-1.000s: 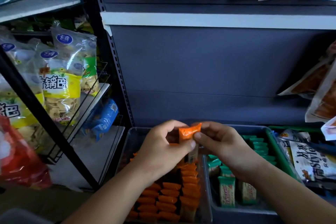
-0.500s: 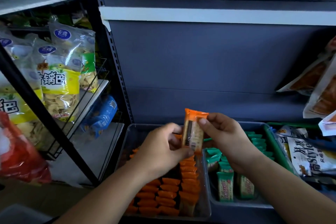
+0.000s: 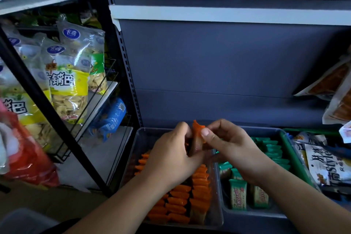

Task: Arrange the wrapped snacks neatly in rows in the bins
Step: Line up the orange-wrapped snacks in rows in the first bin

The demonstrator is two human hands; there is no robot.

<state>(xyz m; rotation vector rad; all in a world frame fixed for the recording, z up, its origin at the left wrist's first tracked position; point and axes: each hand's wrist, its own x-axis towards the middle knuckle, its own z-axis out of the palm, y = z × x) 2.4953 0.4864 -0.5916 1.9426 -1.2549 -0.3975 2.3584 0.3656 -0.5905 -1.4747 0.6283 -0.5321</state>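
Fingers point(image 3: 214, 126) of the right hand point(image 3: 233, 152) curl round and, with the thumb, pinch the crimped top of a small orange foil-wrapped snack bar point(image 3: 197, 136). The left hand point(image 3: 171, 157) grips the bar's lower half from the nine o'clock side. Both hands are closed on it, and the bar stands roughly upright in the air, just above the far part of the clear rectangular plastic bin point(image 3: 139, 138) at six o'clock in the view.

Inside that bin, rows of matching orange wrapped snacks point(image 3: 180, 201) lie packed side by side towards the near end. The hands mostly hide its far end, at twelve o'clock. Just beside it at three o'clock is a grey plastic bin point(image 3: 252, 213) holding green wrapped snacks point(image 3: 237, 193).

The step in hand looks like orienting one orange piece before placing it. Next it should go down into the clear bin, turned to match its neighbours and set at the end of a row, probably towards twelve o'clock, without knocking the rows already laid. The wrapper looks slippery, so a firm pinch would help.
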